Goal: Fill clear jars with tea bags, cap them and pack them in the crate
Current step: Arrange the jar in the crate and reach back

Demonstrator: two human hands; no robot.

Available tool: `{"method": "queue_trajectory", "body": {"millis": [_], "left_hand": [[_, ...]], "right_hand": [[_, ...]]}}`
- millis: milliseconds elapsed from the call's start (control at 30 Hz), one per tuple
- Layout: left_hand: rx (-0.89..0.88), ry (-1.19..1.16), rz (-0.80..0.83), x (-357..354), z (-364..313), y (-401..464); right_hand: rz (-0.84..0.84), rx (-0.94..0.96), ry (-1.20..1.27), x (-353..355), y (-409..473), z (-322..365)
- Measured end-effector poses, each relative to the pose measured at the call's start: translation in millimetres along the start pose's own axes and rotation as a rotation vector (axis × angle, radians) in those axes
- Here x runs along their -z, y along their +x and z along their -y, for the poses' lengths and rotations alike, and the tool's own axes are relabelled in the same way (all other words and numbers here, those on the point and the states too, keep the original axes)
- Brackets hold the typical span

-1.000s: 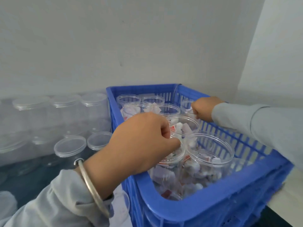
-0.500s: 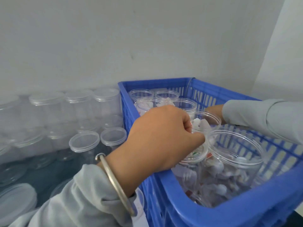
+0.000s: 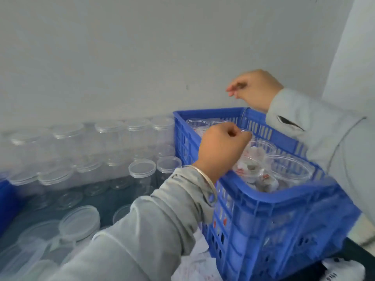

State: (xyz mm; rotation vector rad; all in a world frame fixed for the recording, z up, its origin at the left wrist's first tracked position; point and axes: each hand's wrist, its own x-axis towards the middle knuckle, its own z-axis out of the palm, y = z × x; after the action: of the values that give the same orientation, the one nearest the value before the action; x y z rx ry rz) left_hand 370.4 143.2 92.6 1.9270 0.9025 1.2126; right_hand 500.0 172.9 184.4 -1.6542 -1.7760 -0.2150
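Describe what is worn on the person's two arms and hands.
Both arms wear long pale grey sleeves reaching the wrists. The left sleeve is creased and bunched, with a thin silver bangle at its cuff. The right sleeve has a dark slit-like mark near the cuff. Left hand and right hand are bare: no gloves.

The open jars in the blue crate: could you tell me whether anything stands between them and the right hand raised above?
Nothing visible does. The right hand hangs in open air above the blue crate's far corner. The left hand hovers over the nearer open jars, off to one side.
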Motion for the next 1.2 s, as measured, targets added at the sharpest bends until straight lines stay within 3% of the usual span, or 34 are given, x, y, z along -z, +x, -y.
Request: {"method": "queue_trajectory", "body": {"millis": [100,167,267,467,667,767,933,1033,1133,1200], "left_hand": [[0.212,-0.439,-0.042,31,-2,-1],[0.245,-0.522,-0.065,61,2,-3],[0.212,-0.372,-0.121,113,19,-21],[0.342,-0.171,-0.196,235,75,-94],[0.554,0.106,-0.503,345,143,-198],[0.588,0.211,-0.603,366,167,-223],[0.551,0.331,-0.536,369,185,-227],[0.478,0.419,-0.509,363,188,-226],[0.457,0.418,-0.532,360,187,-225],[0.440,0.407,-0.565,358,185,-224]], "right_hand": [[0.112,0.155,-0.025,-10,-10,69],[0.203,0.247,-0.054,-26,-18,107],[0.290,0.333,-0.103,-59,-27,153],[0.511,0.313,-0.187,-134,-28,209],[0.703,0.267,-0.213,-245,-44,253],[0.733,0.185,-0.154,-303,-53,283],[0.754,-0.094,-0.054,-378,-68,314],[0.538,-0.176,-0.031,-397,-67,323],[0.150,0.118,-0.007,-401,-51,346],[0.064,0.301,0.049,-402,-38,373]]}}
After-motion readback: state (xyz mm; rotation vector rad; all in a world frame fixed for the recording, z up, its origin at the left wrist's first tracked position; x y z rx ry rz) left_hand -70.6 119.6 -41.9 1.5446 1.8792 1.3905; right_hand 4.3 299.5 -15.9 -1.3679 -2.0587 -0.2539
